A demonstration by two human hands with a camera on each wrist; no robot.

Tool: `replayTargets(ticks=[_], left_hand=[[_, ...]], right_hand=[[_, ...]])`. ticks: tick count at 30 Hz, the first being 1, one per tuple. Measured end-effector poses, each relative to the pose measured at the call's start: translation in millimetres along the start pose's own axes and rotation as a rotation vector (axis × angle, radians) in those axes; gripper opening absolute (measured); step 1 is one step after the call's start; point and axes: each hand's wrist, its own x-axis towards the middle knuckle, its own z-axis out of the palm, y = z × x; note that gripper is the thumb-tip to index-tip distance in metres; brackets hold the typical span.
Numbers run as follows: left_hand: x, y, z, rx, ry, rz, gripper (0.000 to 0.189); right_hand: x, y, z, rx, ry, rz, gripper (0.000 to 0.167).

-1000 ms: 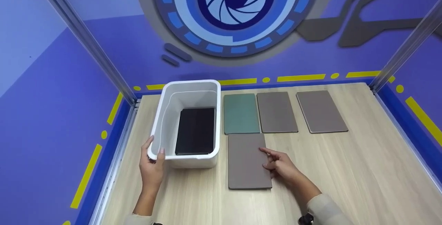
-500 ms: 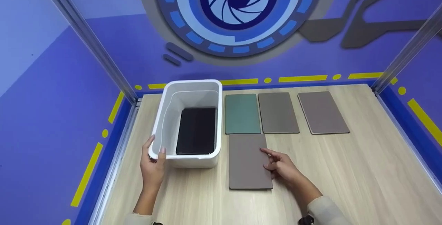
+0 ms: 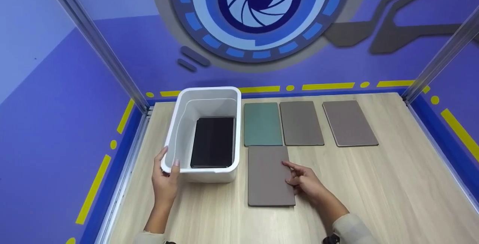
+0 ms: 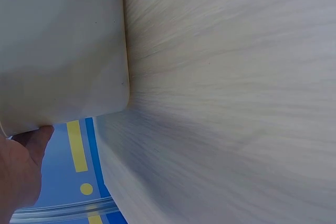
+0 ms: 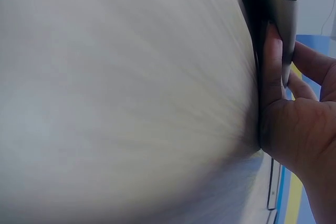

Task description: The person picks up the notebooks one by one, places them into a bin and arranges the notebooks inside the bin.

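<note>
My left hand [image 3: 164, 186] grips the near left corner of a white plastic bin [image 3: 209, 175], thumb over the rim; the left wrist view shows the bin's outer wall [image 4: 63, 51] with a fingertip against it. A black flat rectangular item [image 3: 213, 142] lies at the bottom of the bin. My right hand [image 3: 307, 182] pinches the right edge of a grey-brown notebook [image 3: 267, 176], which lies in front of a green notebook [image 3: 262, 124]. In the right wrist view, a finger reaches under the raised edge of the held notebook [image 5: 289, 24] while other fingers lie on its outer side.
Right of the green notebook lie two more grey-brown notebooks, one close beside it [image 3: 302, 123] and one farther right [image 3: 350, 123]. All rest on a light wood table [image 3: 393, 191]. Blue patterned panels [image 3: 299, 64] and metal posts [image 3: 93, 42] border it at the back and sides.
Both hands keep their holds on the bin and the notebook. Only a slight shift of the head view shows.
</note>
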Motion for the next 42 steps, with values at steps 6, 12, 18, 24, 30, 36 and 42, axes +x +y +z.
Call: replayTargets(ticks=[6,12,18,24,30,36,42], left_hand=[[0.3,0.5,0.3,-0.003,-0.001,-0.003,0.058],[0.4,0.6,-0.2,0.013,0.011,0.004,0.058],[1.9,-0.7,-0.1,0.011,0.008,0.015,0.058],[2.1,-2.9,0.1,0.002,0.007,0.008,0.057],[1.1,-2.6,-0.8,0.003,0.004,-0.002,0.058],[1.8,-1.5,-1.6,-0.011,-0.007,0.013,0.058],[1.2,-3.3,-1.2,-0.017,-0.009,0.017,0.058]], right_hand=[[0.9,1.3,-0.7,0.012,-0.018,-0.007,0.072],[1.2,1.4,0.1,0.002,-0.016,-0.002,0.072],[1.7,2.7,-0.3,-0.008,-0.014,-0.007,0.072],[2.0,3.4,0.0,-0.001,-0.011,-0.009,0.071],[2.2,2.1,0.5,0.009,-0.013,-0.010,0.071],[1.5,0.7,0.9,0.017,-0.023,-0.017,0.072],[-0.3,0.7,0.4,0.018,-0.025,-0.019,0.072]])
